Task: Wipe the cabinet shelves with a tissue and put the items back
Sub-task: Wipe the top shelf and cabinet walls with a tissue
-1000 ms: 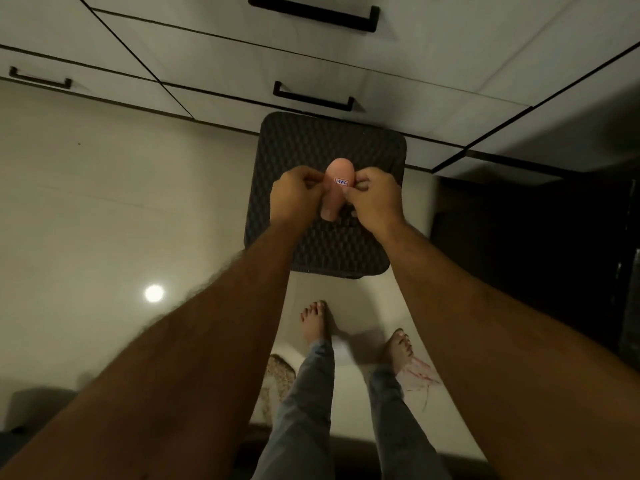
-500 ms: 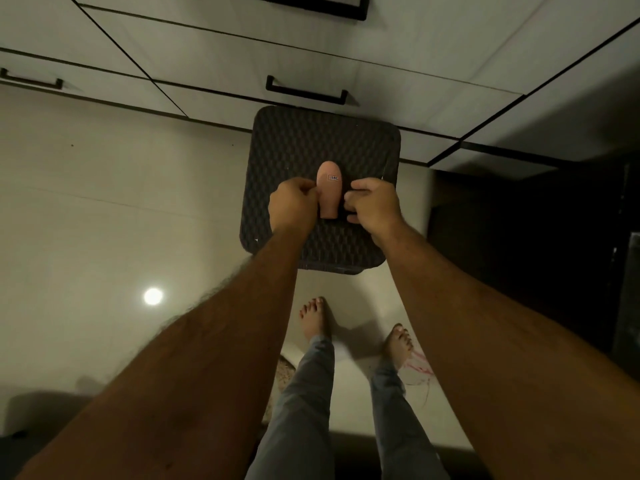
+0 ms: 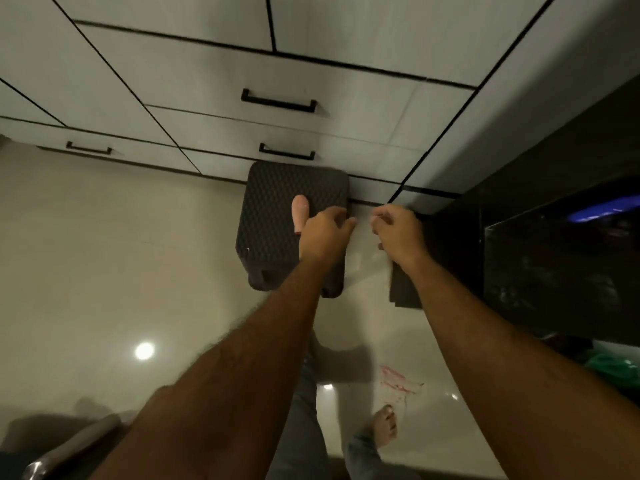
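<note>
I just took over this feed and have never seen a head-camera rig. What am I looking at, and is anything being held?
There is no machine: a camera on a person's head looks down at their bare arms. The left hand and right hand hover with fingers loosely curled; neither seems to hold anything. Below is a dark textured stool with a pink bottle on it, just left of the left hand. Behind are white drawers with black handles. The floor is glossy tile.

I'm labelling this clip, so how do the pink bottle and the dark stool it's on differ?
The pink bottle is small, smooth and rounded; the dark stool is broad, flat and squarish. The bottle is pale pink, the stool near black with an embossed pattern. The bottle lies on the seat, while the stool stands on the floor. Neither hand holds either one.
</note>
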Demonstrator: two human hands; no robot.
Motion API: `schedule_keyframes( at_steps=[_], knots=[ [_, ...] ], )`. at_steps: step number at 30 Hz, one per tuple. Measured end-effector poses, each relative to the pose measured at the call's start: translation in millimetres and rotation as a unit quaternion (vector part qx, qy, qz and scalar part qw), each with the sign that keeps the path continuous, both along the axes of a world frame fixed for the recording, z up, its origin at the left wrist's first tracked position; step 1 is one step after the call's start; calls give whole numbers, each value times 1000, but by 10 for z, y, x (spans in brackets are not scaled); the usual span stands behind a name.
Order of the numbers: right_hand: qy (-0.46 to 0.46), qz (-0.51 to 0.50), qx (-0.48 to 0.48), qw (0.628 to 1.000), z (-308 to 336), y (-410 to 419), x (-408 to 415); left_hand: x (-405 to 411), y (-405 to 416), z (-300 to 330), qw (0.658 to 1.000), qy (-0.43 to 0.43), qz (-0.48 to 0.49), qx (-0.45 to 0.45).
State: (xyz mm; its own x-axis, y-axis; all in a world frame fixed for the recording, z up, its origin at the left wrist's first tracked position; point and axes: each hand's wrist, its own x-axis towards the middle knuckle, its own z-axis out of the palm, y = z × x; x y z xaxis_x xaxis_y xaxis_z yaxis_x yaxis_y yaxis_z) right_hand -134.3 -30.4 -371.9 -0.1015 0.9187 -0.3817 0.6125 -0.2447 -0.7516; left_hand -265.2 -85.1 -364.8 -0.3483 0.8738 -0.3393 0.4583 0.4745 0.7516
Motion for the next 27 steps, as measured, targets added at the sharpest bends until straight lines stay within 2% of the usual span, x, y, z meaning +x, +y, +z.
schedule_keyframes(
  at_steps=[9,16,22,27],
  knots=[
    [17,-88,70,994,951,-660,1928,1589,-539,1114,994,38,-83,52],
    [20,-131,128,983,1550,-997,2984,2706,-627,1658,983,48,-150,98],
    [6,-177,135,975,1680,-1126,3466,3152,-506,1789,972,53,-207,101],
    [10,-224,87,971,1415,-1213,3704,3313,-477,1480,968,60,-234,63]
  ],
)
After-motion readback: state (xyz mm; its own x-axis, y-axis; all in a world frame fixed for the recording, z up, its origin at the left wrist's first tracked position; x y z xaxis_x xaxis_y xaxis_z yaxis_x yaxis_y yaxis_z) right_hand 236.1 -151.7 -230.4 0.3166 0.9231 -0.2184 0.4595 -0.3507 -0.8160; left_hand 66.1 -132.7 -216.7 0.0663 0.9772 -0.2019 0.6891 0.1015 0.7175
